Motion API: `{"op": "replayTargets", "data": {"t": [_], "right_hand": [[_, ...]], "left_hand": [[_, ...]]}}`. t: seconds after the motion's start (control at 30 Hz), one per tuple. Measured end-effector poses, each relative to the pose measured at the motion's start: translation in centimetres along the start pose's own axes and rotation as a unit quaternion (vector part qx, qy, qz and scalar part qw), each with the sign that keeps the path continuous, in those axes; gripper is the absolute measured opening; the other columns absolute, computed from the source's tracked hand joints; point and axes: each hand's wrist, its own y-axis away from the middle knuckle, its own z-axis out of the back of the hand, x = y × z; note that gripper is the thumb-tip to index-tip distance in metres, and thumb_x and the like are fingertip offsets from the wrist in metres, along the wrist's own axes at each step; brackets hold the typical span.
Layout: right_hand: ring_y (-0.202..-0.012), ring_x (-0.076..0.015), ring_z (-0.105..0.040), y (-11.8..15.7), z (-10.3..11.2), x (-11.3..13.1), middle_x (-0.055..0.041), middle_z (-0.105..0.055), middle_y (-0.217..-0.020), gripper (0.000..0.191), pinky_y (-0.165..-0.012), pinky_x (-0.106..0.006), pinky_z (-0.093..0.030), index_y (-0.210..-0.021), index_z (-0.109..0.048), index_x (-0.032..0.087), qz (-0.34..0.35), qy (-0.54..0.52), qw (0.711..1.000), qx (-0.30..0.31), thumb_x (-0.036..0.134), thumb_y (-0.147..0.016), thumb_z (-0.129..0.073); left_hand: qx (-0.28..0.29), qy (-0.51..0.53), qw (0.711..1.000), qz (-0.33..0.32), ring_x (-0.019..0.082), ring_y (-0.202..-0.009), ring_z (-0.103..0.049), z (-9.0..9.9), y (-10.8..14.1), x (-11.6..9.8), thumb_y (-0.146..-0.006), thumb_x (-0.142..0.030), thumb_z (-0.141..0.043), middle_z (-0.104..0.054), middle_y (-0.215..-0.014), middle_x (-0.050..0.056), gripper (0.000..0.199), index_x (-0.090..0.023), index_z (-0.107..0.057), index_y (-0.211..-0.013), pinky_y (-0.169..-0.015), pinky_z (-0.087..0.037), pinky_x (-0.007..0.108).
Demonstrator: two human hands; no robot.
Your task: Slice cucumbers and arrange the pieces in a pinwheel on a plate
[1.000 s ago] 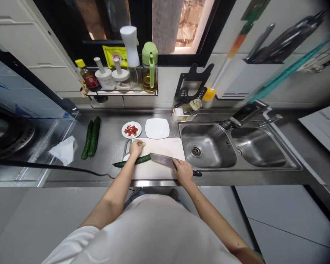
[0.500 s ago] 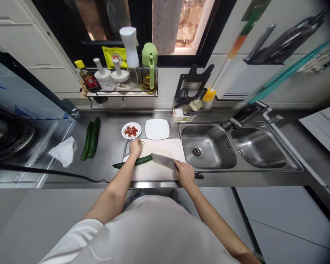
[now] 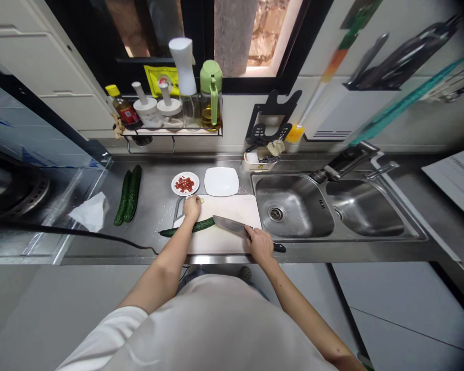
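My right hand is wrapped round the handle of a kitchen knife, whose broad blade points left over the white cutting board. By the blade's tip lies the right end of a cucumber, stretched across the board and past its left edge. My left forearm crosses above this cucumber and hides part of it. Near the board's upper left corner, my left hand is closed, its fingertips at a small pale green cucumber piece. The fingers partly hide that piece.
Beyond the board stand a small plate of chopped red pieces and a white square plate. Two whole cucumbers lie left, near a white cloth or tissue. A double sink is right; a condiment rack hangs behind.
The view has shifted very slightly. Both hands, the knife and the cucumber stay nearly where they were, with only a slight turn of my left hand at the small piece.
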Motion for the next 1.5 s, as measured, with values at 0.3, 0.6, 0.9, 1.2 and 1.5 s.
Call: {"op": "replayTargets", "data": {"t": [0.3,0.6,0.9,1.2,1.5], "right_hand": [[-0.096,-0.0173,-0.059,-0.2,0.0,0.1,-0.0039,-0.068,-0.105,0.036,-0.076,-0.025,-0.034,-0.122,-0.06,0.029,-0.036,-0.057,0.997,0.021,0.023,-0.089,-0.047],[-0.087,-0.0174,-0.062,-1.8,0.0,1.2,-0.0047,-0.07,-0.1,0.033,-0.062,-0.024,-0.03,-0.115,-0.062,0.025,-0.069,-0.116,0.989,0.054,0.035,-0.096,-0.037],[-0.091,-0.0175,-0.062,-2.8,1.0,3.7,-0.0067,-0.07,-0.101,0.034,-0.064,-0.024,-0.032,-0.105,-0.064,0.02,-0.034,-0.135,0.987,0.081,0.04,-0.097,-0.037],[-0.094,-0.0212,-0.064,-2.4,1.6,5.3,-0.0099,-0.069,-0.101,0.032,-0.073,-0.027,-0.039,-0.11,-0.06,0.02,0.02,-0.079,0.991,0.106,0.033,-0.097,-0.034],[-0.097,-0.0216,-0.064,-2.4,1.8,6.0,-0.0117,-0.07,-0.101,0.031,-0.079,-0.03,-0.043,-0.112,-0.059,0.018,0.049,-0.059,0.992,0.104,0.029,-0.097,-0.034]], "left_hand": [[-0.037,0.063,0.997,0.037,0.026,-0.094,-0.062,1.4,1.7,0.2,-0.088,-0.03,-0.049,-0.07,-0.097,0.01,0.026,-0.022,-0.063,-0.108,-0.081,-0.043,0.034],[0.007,0.028,0.987,-0.156,0.023,-0.1,-0.057,1.0,7.1,0.8,-0.089,-0.031,-0.049,-0.067,-0.1,0.008,0.021,-0.023,-0.067,-0.098,-0.091,-0.041,0.034],[0.04,0.06,0.972,-0.222,0.02,-0.102,-0.058,0.1,8.8,1.4,-0.092,-0.034,-0.049,-0.068,-0.104,0.005,0.023,-0.025,-0.069,-0.099,-0.093,-0.043,0.033],[0.053,0.06,0.966,-0.245,0.017,-0.101,-0.058,-0.3,9.7,2.0,-0.092,-0.037,-0.052,-0.068,-0.107,0.002,0.025,-0.03,-0.071,-0.105,-0.088,-0.045,0.03],[0.031,0.012,0.961,-0.274,0.017,-0.099,-0.057,-0.6,9.4,2.2,-0.093,-0.036,-0.05,-0.068,-0.107,0.002,0.026,-0.031,-0.071,-0.107,-0.083,-0.045,0.028]]}}
